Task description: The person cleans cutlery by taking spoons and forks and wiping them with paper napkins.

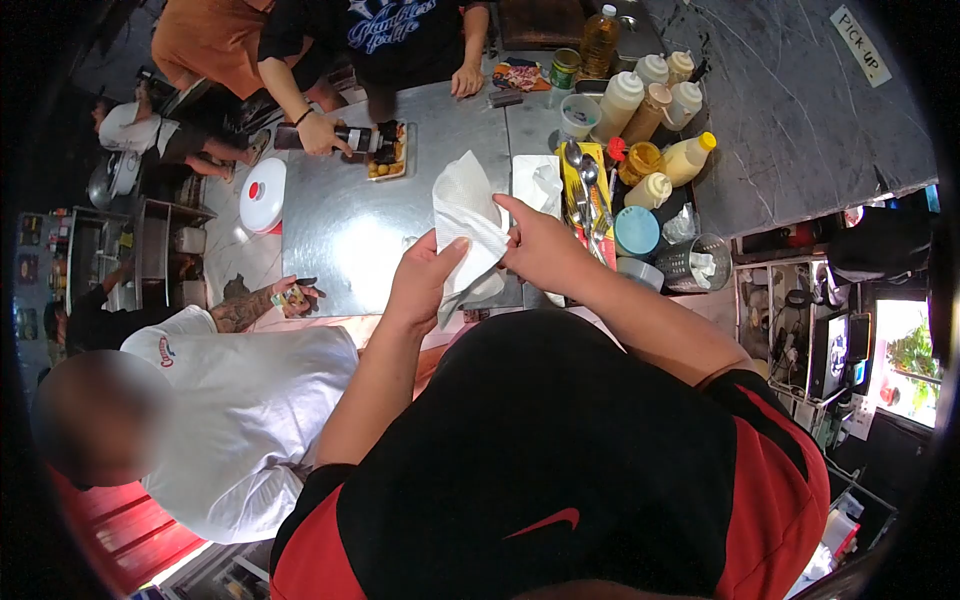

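Far left on the brushed-metal table [330,240], just off its edge, sits a round white lid w/ red knob [263,193]; below it, a co-worker in a white T-shirt [240,400], tattooed arm out. Next along, another co-worker's hand [322,133] grips a dark bottle [357,138] tipped over a pale rectangular tray of food [404,150].

Centre: white textured paper napkin [468,210], held up btwn both hands above the table's near edge, folded, lower corner hanging. Left hand [425,275] is part closed, thumb flat on the napkin's face, fingers behind. Right hand [545,245] is also part closed, thumb up along the right edge, fingers curled at the fold. Can't tell if anything's inside.

Handling: prob. v. light, soft, limp; grips OK dry but tears easily, esp. if wet. Best hold = flat pinch on the doubled layers, 1 hand per side; avoid tugging single-ply corners.

Right of it: flat white napkin stack [537,185], then yellow tray w/ metal forks & spoons [588,190], round teal-lidded tub [636,231], cream squeeze bottle w/ yellow cap [688,160] & perforated metal cup [695,265], white paper in it.
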Demonstrator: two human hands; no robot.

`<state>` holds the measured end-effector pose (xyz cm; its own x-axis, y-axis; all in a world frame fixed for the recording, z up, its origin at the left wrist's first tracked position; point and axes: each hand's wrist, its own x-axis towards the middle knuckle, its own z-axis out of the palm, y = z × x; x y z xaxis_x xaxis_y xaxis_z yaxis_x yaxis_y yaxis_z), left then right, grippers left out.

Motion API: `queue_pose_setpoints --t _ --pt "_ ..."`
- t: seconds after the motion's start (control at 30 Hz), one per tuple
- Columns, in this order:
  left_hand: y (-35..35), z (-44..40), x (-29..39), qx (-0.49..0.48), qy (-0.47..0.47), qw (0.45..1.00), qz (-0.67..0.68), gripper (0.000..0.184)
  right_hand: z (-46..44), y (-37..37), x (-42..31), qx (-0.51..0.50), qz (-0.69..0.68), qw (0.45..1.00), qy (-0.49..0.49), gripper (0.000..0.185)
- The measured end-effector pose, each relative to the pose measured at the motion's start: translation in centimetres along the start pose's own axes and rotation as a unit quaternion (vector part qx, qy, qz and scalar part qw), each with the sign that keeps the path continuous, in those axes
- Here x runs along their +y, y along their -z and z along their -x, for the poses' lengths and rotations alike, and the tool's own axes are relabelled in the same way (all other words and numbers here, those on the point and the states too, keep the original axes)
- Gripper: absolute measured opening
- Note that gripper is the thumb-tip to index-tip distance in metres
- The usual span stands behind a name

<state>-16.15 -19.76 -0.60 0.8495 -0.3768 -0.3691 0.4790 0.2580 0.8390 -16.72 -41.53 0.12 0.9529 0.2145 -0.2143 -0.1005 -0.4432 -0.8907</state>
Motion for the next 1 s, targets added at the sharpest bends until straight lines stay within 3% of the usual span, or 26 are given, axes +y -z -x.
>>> queue_pose_setpoints --t 0.4,0.5,0.6,0.67,0.7,0.77,0.83,1.0 --pt "0.6 -0.4 -0.6 0.050 0.030 0.996 -0.063 0.032 0.6 -0.5 -0.6 -0.027 0.020 0.999 0.016 0.093" --pt "1.4 -0.4 -0.7 0.038 0.039 0.997 -0.060 0.034 1.0 1.9 -1.9 -0.161 -0.034 0.985 -0.044 0.090" --pt "1.4 0.1 0.6 0.026 0.045 0.992 -0.112 0.035 -1.1 3.3 2.4 -0.102 -0.011 0.995 0.000 0.091" --pt "1.5 0.5 1.3 -0.010 0.050 0.990 -0.131 0.035 -2.2 3.1 3.3 -0.137 -0.250 0.957 -0.053 0.087" --pt "1.5 0.4 1.6 -0.031 0.053 0.988 -0.142 0.035 -2.9 3.0 4.2 -0.147 -0.365 0.916 -0.078 0.085" --pt "1.2 0.1 1.9 -0.049 0.059 0.983 -0.169 0.036 -5.0 2.1 7.0 -0.274 -0.520 0.805 -0.081 0.076" --pt "1.2 -0.3 2.0 -0.061 0.063 0.978 -0.190 0.036 -5.6 1.3 5.2 -0.320 -0.581 0.747 -0.042 0.076" --pt "2.1 -1.3 2.1 -0.087 0.084 0.973 -0.195 0.044 -7.4 3.4 1.8 -0.361 -0.549 0.753 0.039 0.094"
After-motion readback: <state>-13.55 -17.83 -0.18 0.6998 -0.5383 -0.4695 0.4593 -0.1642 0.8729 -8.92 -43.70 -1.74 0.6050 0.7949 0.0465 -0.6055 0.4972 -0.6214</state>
